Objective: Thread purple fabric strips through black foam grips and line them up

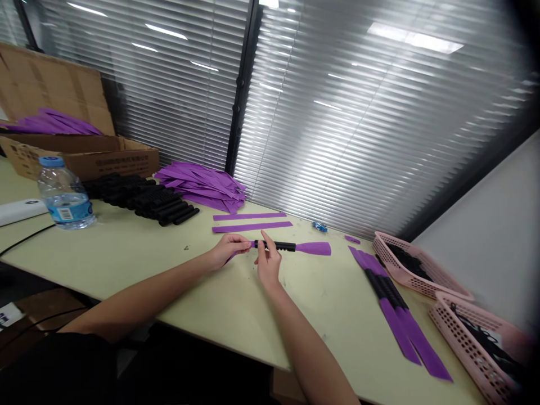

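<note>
A black ribbed tube is threaded on a purple strap, which fans out flat from the tube's right end. My right hand grips the tube near its left end, thumb and fingers around it, index finger raised. At the left end, my left hand pinches the purple strap where it comes out of the tube; a bit of strap hangs below those fingers. Just behind the hands lie two flat purple strips. Two finished-looking strap-and-tube pieces lie side by side to the right.
Black tubes and purple strips are piled at the back left, near a cardboard box and a water bottle. Pink baskets with black items line the right edge. A small blue object lies by the blinds.
</note>
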Demonstrator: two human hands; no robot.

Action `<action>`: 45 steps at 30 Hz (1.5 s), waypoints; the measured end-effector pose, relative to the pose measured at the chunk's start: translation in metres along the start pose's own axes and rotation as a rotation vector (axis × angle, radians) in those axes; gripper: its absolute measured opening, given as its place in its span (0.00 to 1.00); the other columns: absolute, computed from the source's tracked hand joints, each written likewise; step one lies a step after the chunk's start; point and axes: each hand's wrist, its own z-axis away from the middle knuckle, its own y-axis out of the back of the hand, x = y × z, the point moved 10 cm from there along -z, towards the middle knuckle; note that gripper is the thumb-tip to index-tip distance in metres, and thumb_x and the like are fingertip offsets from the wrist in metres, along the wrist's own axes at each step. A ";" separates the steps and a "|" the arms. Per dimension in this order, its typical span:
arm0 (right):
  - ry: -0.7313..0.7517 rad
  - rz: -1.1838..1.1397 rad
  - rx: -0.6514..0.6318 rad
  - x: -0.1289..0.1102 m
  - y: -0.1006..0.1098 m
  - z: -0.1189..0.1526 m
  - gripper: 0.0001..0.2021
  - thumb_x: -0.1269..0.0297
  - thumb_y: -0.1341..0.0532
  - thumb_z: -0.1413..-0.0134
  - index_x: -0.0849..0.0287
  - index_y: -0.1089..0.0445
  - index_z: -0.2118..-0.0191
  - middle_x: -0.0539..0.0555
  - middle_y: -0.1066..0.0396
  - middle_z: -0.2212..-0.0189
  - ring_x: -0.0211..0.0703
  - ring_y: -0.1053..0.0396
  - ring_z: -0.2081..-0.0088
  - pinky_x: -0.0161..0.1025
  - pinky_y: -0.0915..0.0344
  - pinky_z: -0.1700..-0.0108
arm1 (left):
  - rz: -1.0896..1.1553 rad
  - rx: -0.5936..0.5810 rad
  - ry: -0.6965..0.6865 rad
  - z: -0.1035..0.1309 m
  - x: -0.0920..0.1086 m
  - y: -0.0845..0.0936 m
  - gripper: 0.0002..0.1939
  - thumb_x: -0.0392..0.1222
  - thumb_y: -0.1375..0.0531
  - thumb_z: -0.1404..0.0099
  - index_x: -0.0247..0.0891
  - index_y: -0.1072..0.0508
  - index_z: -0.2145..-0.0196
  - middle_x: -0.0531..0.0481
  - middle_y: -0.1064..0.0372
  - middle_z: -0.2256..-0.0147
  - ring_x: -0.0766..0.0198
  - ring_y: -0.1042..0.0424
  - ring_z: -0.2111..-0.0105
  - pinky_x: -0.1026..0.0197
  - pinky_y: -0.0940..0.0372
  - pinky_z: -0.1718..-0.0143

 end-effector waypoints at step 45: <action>0.067 0.143 -0.033 -0.005 0.000 -0.004 0.18 0.53 0.50 0.38 0.57 0.32 0.52 0.46 0.35 0.78 0.34 0.44 0.81 0.32 0.45 0.76 | -0.103 -0.039 0.091 -0.004 -0.010 0.005 0.16 0.49 0.30 0.52 0.33 0.23 0.72 0.53 0.33 0.80 0.69 0.36 0.78 0.63 0.41 0.71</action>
